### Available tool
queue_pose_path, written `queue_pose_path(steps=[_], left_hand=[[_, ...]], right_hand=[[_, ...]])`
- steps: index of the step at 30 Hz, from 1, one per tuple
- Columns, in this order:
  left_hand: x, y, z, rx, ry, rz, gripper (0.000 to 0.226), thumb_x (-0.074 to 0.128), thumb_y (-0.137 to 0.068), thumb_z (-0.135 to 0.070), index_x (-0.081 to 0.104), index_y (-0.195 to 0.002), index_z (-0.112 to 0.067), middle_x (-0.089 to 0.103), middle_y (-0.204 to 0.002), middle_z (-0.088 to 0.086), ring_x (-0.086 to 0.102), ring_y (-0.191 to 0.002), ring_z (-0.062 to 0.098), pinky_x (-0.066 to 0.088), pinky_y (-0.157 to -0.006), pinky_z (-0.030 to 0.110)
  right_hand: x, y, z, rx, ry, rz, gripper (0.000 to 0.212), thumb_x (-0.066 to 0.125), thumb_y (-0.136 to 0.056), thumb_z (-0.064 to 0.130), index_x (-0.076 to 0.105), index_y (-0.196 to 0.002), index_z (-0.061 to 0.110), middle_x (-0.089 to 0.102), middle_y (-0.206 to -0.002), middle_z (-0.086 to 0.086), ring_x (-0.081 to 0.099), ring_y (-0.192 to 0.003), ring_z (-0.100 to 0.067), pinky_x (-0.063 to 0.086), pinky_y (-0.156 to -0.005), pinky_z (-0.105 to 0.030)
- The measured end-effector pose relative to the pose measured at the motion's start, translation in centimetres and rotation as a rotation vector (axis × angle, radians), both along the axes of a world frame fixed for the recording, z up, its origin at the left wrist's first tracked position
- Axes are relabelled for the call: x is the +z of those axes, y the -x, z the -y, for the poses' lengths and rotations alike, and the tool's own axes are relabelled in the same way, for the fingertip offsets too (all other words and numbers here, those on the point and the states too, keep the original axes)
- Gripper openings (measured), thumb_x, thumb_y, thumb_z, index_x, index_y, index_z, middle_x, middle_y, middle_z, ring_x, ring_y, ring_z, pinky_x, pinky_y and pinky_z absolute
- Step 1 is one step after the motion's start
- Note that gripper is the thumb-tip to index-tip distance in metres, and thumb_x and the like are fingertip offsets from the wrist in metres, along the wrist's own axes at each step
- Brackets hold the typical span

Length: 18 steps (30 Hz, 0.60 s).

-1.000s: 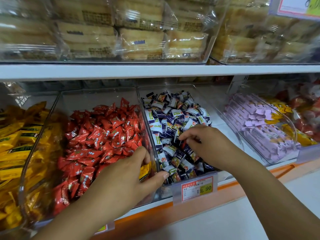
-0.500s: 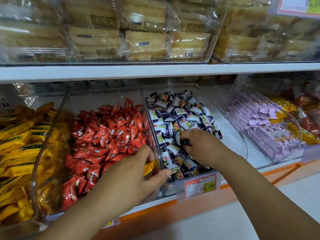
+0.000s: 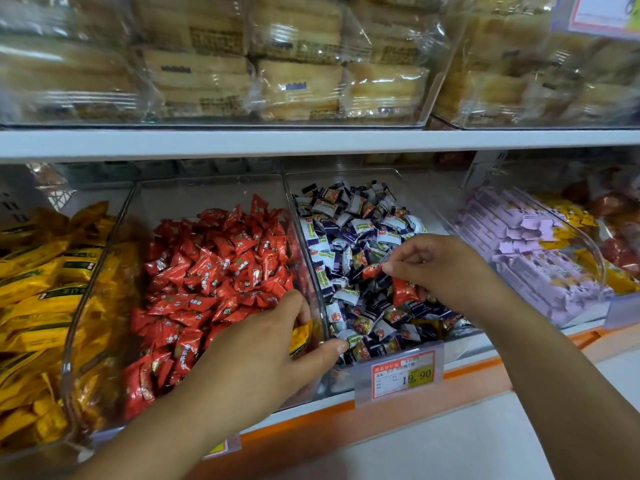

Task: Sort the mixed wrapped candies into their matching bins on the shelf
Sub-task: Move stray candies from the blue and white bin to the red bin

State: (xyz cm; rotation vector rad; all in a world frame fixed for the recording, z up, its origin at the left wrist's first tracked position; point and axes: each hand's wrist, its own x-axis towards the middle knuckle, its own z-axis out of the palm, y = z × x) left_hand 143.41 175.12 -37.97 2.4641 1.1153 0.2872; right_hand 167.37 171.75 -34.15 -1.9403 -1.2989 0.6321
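At far left, yellow wrapped bars (image 3: 38, 289) in a clear bin were cut off by the frame edge. Next came the heap of red candies (image 3: 214, 271). At its front right corner the left hand (image 3: 263, 351) curled its fingers round a yellow candy (image 3: 300, 336), its thumb reaching across the clear divider (image 3: 311, 282). Over the blue-and-white candies (image 3: 349, 230) the right hand (image 3: 446, 268) pinched a red candy (image 3: 372, 270) at its fingertips and held a second red one (image 3: 403, 291) under its lower fingers. A price tag (image 3: 403, 374) stood in front, and purple packs (image 3: 530, 254) lay further right. The wrapped cakes (image 3: 298, 84) above were blurred, and the left hand hid most of the yellow candy.
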Motion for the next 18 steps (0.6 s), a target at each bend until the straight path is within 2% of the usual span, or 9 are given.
queue_pose_path(steps=[2, 7, 13, 16, 18], left_hand=[[0.1, 0.0, 0.1, 0.005, -0.005, -0.001, 0.049, 0.033, -0.073, -0.08, 0.032, -0.092, -0.035, 0.042, -0.066, -0.001, 0.041, -0.059, 0.013, 0.031, -0.054, 0.029], [0.1, 0.0, 0.1, 0.007, -0.004, -0.003, 0.047, 0.034, -0.076, -0.078, 0.032, -0.093, -0.035, 0.043, -0.067, -0.001, 0.041, -0.061, 0.013, 0.033, -0.055, 0.028], [0.3, 0.1, 0.2, 0.015, 0.021, -0.006, 0.045, 0.037, -0.078, -0.077, 0.033, -0.093, -0.034, 0.046, -0.07, -0.002, 0.043, -0.061, 0.012, 0.037, -0.057, 0.03], [0.4, 0.0, 0.2, 0.023, 0.014, -0.014, 0.046, 0.037, -0.078, -0.077, 0.033, -0.093, -0.034, 0.048, -0.071, -0.003, 0.045, -0.062, 0.012, 0.039, -0.058, 0.032], [0.3, -0.1, 0.2, 0.026, 0.004, -0.021, 0.047, 0.036, -0.078, -0.077, 0.033, -0.094, -0.034, 0.049, -0.071, -0.002, 0.046, -0.062, 0.012, 0.039, -0.058, 0.031]], right_hand=[[0.2, 0.2, 0.0, 0.004, 0.021, -0.075, 0.014, 0.076, -0.08, 0.025, 0.069, -0.081, 0.013, 0.068, -0.064, 0.005, 0.048, -0.039, -0.008, 0.039, -0.042, -0.014], [0.6, 0.5, -0.1, 0.008, -0.011, -0.188, 0.016, 0.075, -0.081, 0.021, 0.067, -0.083, 0.007, 0.06, -0.052, 0.008, 0.045, -0.036, -0.009, 0.034, -0.038, -0.015], [1.4, 3.4, -0.7, 0.112, -0.156, -0.418, 0.01, 0.07, -0.085, 0.016, 0.065, -0.088, 0.008, 0.067, -0.068, -0.005, 0.058, -0.048, -0.013, 0.044, -0.044, -0.019], [1.3, 5.6, -1.8, 0.188, -0.231, -0.47, 0.003, 0.066, -0.088, 0.011, 0.065, -0.091, 0.009, 0.067, -0.071, -0.007, 0.063, -0.055, -0.016, 0.048, -0.05, -0.021], [1.0, 6.8, -2.4, 0.238, -0.254, -0.461, 0.009, 0.064, -0.091, 0.009, 0.067, -0.099, 0.01, 0.069, -0.076, -0.008, 0.066, -0.062, -0.018, 0.052, -0.057, -0.022]])
